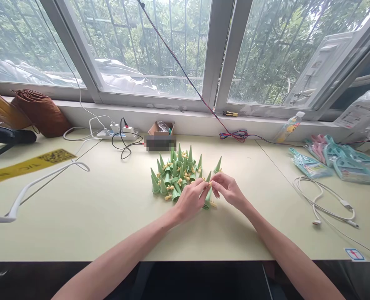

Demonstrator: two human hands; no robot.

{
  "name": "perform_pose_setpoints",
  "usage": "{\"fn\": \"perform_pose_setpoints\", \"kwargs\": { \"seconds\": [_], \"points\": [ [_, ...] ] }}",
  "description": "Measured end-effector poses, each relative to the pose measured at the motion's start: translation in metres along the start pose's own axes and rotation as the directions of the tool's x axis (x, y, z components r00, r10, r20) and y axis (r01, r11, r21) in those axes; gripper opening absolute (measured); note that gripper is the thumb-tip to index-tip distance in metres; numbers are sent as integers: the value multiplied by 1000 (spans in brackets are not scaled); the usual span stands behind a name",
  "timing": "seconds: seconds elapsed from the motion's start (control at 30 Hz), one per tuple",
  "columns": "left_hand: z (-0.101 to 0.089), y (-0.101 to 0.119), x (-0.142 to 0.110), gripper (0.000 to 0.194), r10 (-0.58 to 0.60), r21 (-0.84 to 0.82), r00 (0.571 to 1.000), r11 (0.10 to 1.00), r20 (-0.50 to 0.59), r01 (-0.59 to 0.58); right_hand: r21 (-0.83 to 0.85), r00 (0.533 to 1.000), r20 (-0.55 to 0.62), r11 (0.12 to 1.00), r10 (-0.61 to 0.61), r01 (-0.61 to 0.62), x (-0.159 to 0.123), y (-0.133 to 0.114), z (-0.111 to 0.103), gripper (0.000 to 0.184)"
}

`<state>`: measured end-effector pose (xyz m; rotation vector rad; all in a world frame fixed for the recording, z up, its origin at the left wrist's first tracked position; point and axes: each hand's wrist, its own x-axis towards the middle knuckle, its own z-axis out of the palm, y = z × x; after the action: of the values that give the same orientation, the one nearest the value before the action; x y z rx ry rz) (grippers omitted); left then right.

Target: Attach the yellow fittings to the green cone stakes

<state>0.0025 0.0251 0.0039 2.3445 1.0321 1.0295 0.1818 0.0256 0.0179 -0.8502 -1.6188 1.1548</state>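
Note:
My left hand (191, 196) is closed, its fingertips pinched beside a green cone-shaped watering spike (209, 176) whose tip rises above them. My right hand (230, 190) meets it from the right, thumb and finger pinching a small yellow valve (210, 183). Fingers partly cover the contact between valve and spike. Below them shows a wider green spike body (206, 204), with a yellow piece (214, 204) beside it; whether this belongs to the same spike I cannot tell. Several more green spikes with yellow valves (174, 180) crowd beyond my left hand, some upright, some lying.
Behind the spikes are a small open carton (162, 128) and a power strip (122, 134) with cables. At right lie a coiled white cable (325, 202), bagged teal items (353, 166) and a bottle (289, 127). A yellow strap (31, 166) crosses the left side.

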Motion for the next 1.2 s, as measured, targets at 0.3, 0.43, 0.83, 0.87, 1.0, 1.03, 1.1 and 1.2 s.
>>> {"fn": "perform_pose_setpoints", "kwargs": {
  "seconds": [0.3,0.43,0.83,0.87,1.0,1.03,1.1,1.2],
  "points": [
    [1,-5,0,26,13,17,999,1000,-40,-12,-91,999,-31,995,-32,29,0,8,-3,20],
    [1,-6,0,24,16,27,999,1000,-43,-15,-138,998,-46,990,-42,36,-1,8,-3,21],
    [1,-6,0,24,13,52,998,999,-60,-10,-145,994,-94,989,-52,38,-1,6,-2,19],
    [1,-5,0,24,12,54,998,999,-62,-8,-147,994,-101,988,-52,36,-1,6,-2,19],
    [0,-3,0,21,-7,90,999,996,-48,11,-152,983,-176,988,-55,28,-2,5,-2,20],
    [0,-2,-1,21,-8,113,1000,994,-30,11,-152,977,-204,988,-58,27,-2,5,-2,20],
    [0,0,-1,22,-3,170,1000,985,26,-2,-153,964,-257,988,-63,24,-2,5,-3,20],
    [-1,1,-2,25,-1,240,993,970,115,-27,-158,950,-305,987,-72,24,-1,4,-4,20]
  ]
}}
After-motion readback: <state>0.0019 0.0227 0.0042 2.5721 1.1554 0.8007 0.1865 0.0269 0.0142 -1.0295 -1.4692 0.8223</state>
